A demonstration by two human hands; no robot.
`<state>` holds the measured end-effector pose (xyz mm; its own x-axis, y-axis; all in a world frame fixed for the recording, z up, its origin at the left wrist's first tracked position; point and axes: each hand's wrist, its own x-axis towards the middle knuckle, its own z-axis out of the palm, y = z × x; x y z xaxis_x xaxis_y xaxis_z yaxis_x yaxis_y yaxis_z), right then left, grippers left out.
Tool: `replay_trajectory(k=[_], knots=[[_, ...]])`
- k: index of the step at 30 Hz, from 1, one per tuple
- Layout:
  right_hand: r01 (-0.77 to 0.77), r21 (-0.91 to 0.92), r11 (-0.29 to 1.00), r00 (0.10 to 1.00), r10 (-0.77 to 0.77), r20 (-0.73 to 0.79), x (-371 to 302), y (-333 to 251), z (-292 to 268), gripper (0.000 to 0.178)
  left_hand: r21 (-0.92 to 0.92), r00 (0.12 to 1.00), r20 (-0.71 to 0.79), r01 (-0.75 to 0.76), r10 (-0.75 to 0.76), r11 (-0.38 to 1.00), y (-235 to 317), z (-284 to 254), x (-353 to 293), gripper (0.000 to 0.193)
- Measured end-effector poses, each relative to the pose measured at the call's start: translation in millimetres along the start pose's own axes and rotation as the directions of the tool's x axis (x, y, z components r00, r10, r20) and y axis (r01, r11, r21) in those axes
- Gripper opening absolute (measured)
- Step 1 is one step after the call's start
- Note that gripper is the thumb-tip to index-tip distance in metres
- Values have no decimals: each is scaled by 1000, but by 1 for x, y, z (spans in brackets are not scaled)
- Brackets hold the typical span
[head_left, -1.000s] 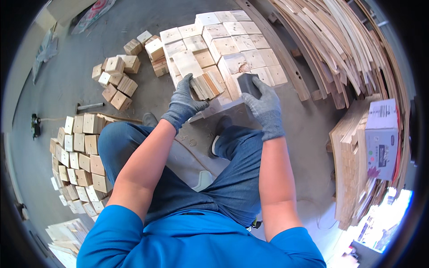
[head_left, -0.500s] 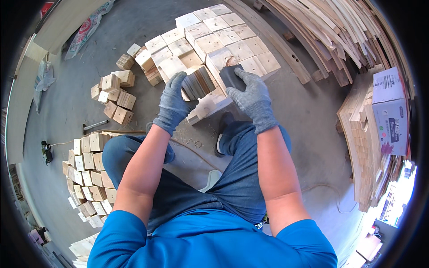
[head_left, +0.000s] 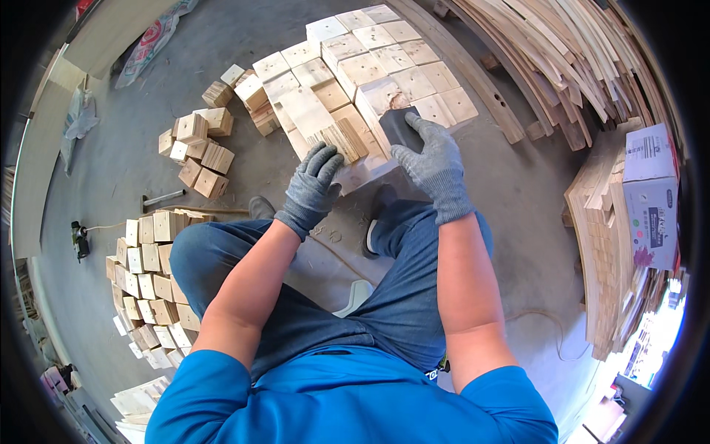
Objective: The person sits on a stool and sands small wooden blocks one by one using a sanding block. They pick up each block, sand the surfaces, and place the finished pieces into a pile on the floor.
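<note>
A wooden block with layered, striped sides point(head_left: 342, 142) lies on the near part of a low stack of pale wooden blocks point(head_left: 393, 58). My left hand point(head_left: 313, 185), in a grey knit glove, is at the block's near left corner. Its fingers are bent against that corner, while the thumb stands apart with nothing between. In my right hand point(head_left: 435, 169), also gloved, is a dark grey, flat, folded-looking sheet point(head_left: 400, 129), perhaps sandpaper. The thumb and fingers pinch its right side. It lies against the side of the taller part of the stack.
Loose blocks point(head_left: 195, 146) lie on the floor to the left, with a hammer-like tool point(head_left: 163, 198) near them. Another block pile point(head_left: 152, 275) stands by my left knee. Long boards point(head_left: 543, 59) and a cardboard box on timber point(head_left: 651, 198) line the right. A cord point(head_left: 334, 255) crosses the floor.
The layered block, earlier held tilted up in my left hand, now lies on the stack with another face upward. My left hand has drawn back toward me; the right still holds the sheet.
</note>
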<state>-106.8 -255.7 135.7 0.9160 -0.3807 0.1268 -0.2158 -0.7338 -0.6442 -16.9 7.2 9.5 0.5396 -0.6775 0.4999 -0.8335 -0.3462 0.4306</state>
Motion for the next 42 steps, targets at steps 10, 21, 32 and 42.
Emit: replay_trajectory(k=[10, 21, 32, 42], knots=[[41, -64, 997, 999, -41, 1, -14, 3, 1, 68, -116, 870, -37, 484, -491, 867, 9, -17, 11, 138], [197, -290, 937, 978, -168, 120, -54, -41, 53, 74, -555, 799, 75, 531, -597, 640, -1, 24, 22, 143], [220, -387, 896, 975, -212, 63, 40, -73, 112, 63, -514, 846, -29, 444, -532, 734, -4, 21, 21, 103], [280, -394, 875, 959, -239, 150, -42, -71, 91, 67, -537, 830, 15, 477, -558, 696, -24, 37, 9, 104]])
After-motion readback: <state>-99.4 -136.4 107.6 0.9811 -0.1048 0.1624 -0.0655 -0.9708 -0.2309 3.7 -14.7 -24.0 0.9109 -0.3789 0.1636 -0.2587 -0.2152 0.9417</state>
